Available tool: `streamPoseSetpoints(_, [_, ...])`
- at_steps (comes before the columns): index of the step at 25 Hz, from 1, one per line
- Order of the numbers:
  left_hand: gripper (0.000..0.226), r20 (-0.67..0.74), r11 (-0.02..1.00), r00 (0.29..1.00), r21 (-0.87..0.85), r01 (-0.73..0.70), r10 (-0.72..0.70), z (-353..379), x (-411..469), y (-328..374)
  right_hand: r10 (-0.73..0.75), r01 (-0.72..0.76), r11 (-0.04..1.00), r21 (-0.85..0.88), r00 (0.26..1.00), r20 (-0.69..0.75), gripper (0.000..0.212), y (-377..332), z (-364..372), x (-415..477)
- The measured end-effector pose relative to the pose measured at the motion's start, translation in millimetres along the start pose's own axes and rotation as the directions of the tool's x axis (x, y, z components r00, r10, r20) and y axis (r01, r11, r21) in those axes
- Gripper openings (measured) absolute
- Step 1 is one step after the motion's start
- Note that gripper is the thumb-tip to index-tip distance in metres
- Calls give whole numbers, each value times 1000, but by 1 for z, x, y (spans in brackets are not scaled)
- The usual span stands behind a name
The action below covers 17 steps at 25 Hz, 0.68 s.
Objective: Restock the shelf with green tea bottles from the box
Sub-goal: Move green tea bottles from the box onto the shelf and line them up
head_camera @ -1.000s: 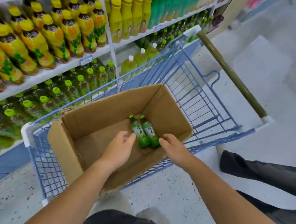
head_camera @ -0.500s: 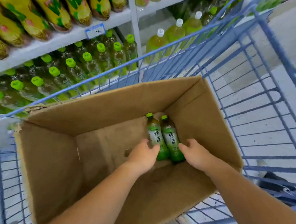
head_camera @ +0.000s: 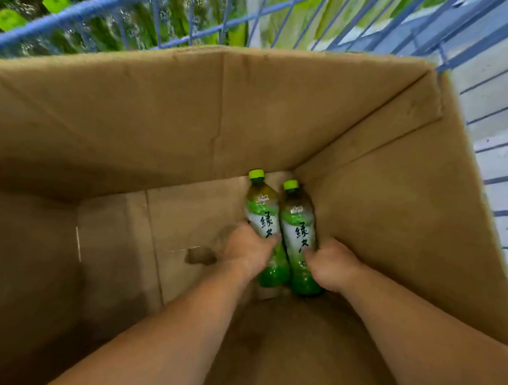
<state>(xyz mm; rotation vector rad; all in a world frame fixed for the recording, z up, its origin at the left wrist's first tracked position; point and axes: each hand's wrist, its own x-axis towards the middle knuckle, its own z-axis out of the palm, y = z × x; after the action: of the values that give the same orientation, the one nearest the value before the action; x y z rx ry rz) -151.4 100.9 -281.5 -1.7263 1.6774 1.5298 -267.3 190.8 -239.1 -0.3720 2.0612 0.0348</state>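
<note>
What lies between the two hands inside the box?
Head view: the left bottle and right bottle, side by side, between the left hand and right hand.

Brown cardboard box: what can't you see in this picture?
Head view.
Fingertips of left hand: hidden under the left green-capped tea bottle it grips.
Fingertips of right hand: hidden under the right green-capped tea bottle.
Green-capped shelf bottles: blurred, behind the blue wire cart.
Near wall of brown cardboard box: cut off by bottom edge.
</note>
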Motion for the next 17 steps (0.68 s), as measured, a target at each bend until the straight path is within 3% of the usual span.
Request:
streamPoseSetpoints(10, [32, -50, 984, 999, 178, 5, 4, -40, 11, -31, 40, -42, 999, -22, 996, -84, 44, -19, 10, 26])
streamPoseSetpoints(14, [38, -47, 989, 998, 144, 39, -32, -41, 13, -34, 65, -62, 979, 194, 998, -10, 35, -12, 20, 35])
streamPoseSetpoints(17, [51, -41, 994, 998, 94, 60, -56, -37, 12, -33, 106, -98, 883, 458, 994, 9, 30, -12, 29, 43])
